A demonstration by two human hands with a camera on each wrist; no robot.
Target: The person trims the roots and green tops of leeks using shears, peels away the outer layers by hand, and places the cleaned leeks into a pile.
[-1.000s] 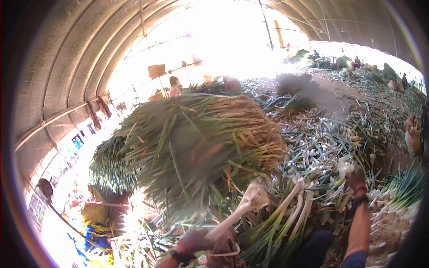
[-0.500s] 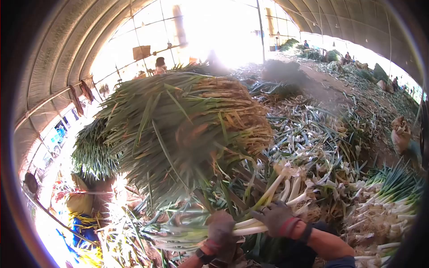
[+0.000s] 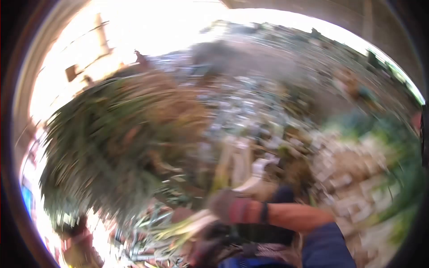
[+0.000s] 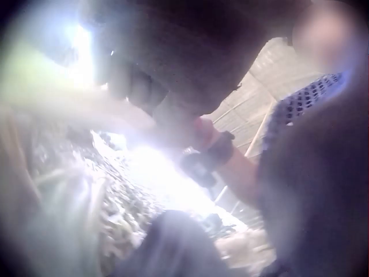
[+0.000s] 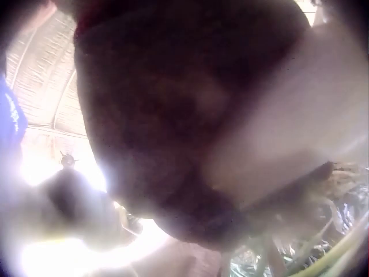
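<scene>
A long green onion (image 3: 251, 182) lies slanted in front of me, its thick white stalk toward the right and its leaves toward the lower left. My gloved right hand (image 3: 227, 206) grips the stalk, and the right wrist view shows the dark glove (image 5: 184, 115) against the blurred pale stalk (image 5: 288, 121). Lower down, my gloved left hand (image 3: 208, 245) holds the onion's leafy part, partly hidden behind the leaves and blurred. In the left wrist view the left glove (image 4: 190, 52) fills the top, above the pale stalk (image 4: 98, 109).
To the left rises a big heap of green onions (image 3: 116, 134), roots facing right. A few loose stalks (image 3: 232, 165) lie just beyond my hands. Rows of white-stalked onions (image 3: 353, 178) spread on the right. Leaf scraps (image 3: 254, 107) cover the ground behind.
The right hand came from the right side to the onion that the left hand held, and both hands are now on it. The head view has swung right and blurred.
</scene>
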